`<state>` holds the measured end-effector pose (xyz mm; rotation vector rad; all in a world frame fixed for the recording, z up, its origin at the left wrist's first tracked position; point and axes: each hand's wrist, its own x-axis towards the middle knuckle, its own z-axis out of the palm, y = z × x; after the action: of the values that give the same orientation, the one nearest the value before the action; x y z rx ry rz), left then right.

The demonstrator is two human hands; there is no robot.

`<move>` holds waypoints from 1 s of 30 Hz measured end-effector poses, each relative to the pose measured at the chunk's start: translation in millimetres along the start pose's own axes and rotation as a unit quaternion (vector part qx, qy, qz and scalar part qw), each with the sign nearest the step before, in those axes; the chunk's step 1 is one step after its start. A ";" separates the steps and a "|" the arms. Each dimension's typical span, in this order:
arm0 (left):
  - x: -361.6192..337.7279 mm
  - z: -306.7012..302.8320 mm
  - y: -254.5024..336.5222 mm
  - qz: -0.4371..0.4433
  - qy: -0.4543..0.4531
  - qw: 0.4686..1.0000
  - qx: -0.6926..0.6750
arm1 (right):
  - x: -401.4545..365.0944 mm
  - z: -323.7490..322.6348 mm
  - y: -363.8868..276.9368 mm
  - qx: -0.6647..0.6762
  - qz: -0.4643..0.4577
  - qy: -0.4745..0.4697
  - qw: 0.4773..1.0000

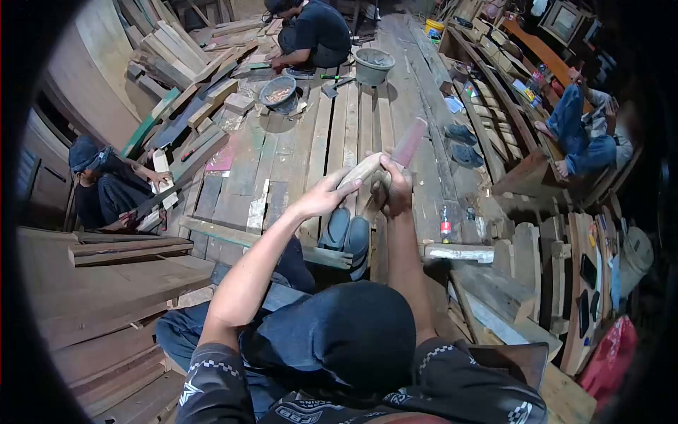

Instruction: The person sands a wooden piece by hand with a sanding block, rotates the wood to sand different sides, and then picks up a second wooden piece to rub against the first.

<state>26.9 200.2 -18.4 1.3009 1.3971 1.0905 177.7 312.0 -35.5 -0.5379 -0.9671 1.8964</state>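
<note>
My left hand (329, 192) is closed on the near end of a pale, rounded wooden piece (365, 169), thumb along its side. My right hand (397, 185) is wrapped round its far end. A flat pinkish strip (409, 141) sticks out beyond my right fingers, up and to the right; where it meets the wood is hidden by that hand. Both arms reach forward, holding the wood above the plank floor (321, 152). Below my hands lies a pair of dark slippers (336, 227).
A person (311, 32) crouches at the far end near two buckets (374, 67). Another person (95, 180) works wood at left; a third (583, 131) sits at right. A bottle (445, 225) stands right of my hands. Stacked boards (176, 53) lie at far left.
</note>
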 end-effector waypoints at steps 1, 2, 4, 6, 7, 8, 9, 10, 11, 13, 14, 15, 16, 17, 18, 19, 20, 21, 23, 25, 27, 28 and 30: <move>0.0 0.0 1.9 -0.011 -0.004 1.000 -0.020 | -1.8 4.2 -2.3 0.021 -0.002 0.000 1.000; -0.1 0.5 4.0 -0.021 -0.008 0.999 -0.040 | -3.7 8.0 -5.0 0.040 -0.005 0.001 0.999; -5.0 1.3 16.4 -0.046 -0.010 0.997 -0.061 | -3.6 7.4 -4.4 0.056 -0.015 -0.003 0.998; -5.4 0.5 20.8 -0.045 -0.025 0.996 -0.069 | -3.8 7.2 -4.3 0.079 -0.003 -0.003 0.997; -4.6 -0.1 20.6 -0.043 -0.031 0.996 -0.073 | -3.8 7.7 -4.0 0.090 0.003 -0.003 0.996; -4.4 -0.4 19.6 -0.041 -0.037 0.995 -0.079 | -3.9 8.2 -3.4 0.083 -0.001 0.000 0.997; -3.8 -0.6 16.8 -0.044 -0.045 0.994 -0.087 | -2.1 4.8 -0.2 0.086 0.003 -0.009 0.996; -2.7 -0.6 13.9 -0.047 -0.053 0.993 -0.097 | 1.6 -2.1 4.4 0.089 0.007 -0.019 0.996; -1.6 -0.9 11.5 -0.049 -0.060 0.991 -0.106 | 4.6 -7.4 7.3 0.091 0.010 -0.030 0.995; -2.0 0.9 11.0 -0.049 -0.050 0.993 -0.095 | 6.4 -10.7 7.2 0.047 0.019 -0.029 0.998; -1.1 0.1 8.7 -0.042 -0.061 0.992 -0.101 | 7.5 -12.0 8.0 0.038 0.021 -0.025 0.999; -0.7 -0.2 6.9 -0.037 -0.074 0.991 -0.107 | 7.2 -10.9 8.3 0.030 0.022 -0.019 0.999; -0.2 -0.3 5.3 -0.017 -0.076 0.993 -0.091 | 7.1 -8.3 10.7 0.050 0.028 0.008 0.998; 0.0 0.1 3.6 -0.020 -0.071 0.993 -0.087 | 7.0 -7.8 10.6 0.064 0.032 0.009 0.997; -0.4 0.9 5.3 -0.023 -0.066 0.994 -0.083 | 6.4 -5.7 8.6 0.079 0.035 0.011 0.996; -0.9 1.2 6.7 -0.025 -0.061 0.995 -0.078 | 4.9 -4.1 6.1 0.077 0.034 0.017 0.996; -1.4 0.4 6.6 -0.023 -0.067 0.994 -0.088 | 3.2 -2.3 3.4 0.076 0.033 0.023 0.996; -2.2 0.3 8.4 -0.018 -0.063 0.995 -0.079 | 3.7 -4.4 4.4 0.076 0.033 0.014 0.997; -3.5 0.5 12.3 -0.009 -0.055 0.997 -0.061 | 5.6 -7.8 6.6 0.076 0.033 -0.004 0.997; -2.2 2.0 10.0 -0.006 -0.045 0.997 -0.064 | 4.9 -4.8 7.0 0.068 0.018 -0.001 0.998; -1.8 1.7 8.2 -0.011 -0.047 0.996 -0.072 | 3.9 -3.8 7.3 0.065 0.016 0.007 0.998; -1.4 0.7 7.8 -0.012 -0.055 0.995 -0.079 | 2.2 -5.0 7.4 0.064 0.024 -0.011 0.998; 0.2 0.6 5.5 -0.008 -0.055 0.996 -0.075 | 1.7 -6.0 7.5 0.063 0.033 -0.011 0.997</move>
<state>28.6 200.7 -13.1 1.2206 1.2198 1.0759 177.1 313.9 -45.0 -0.4800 -0.8470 2.0104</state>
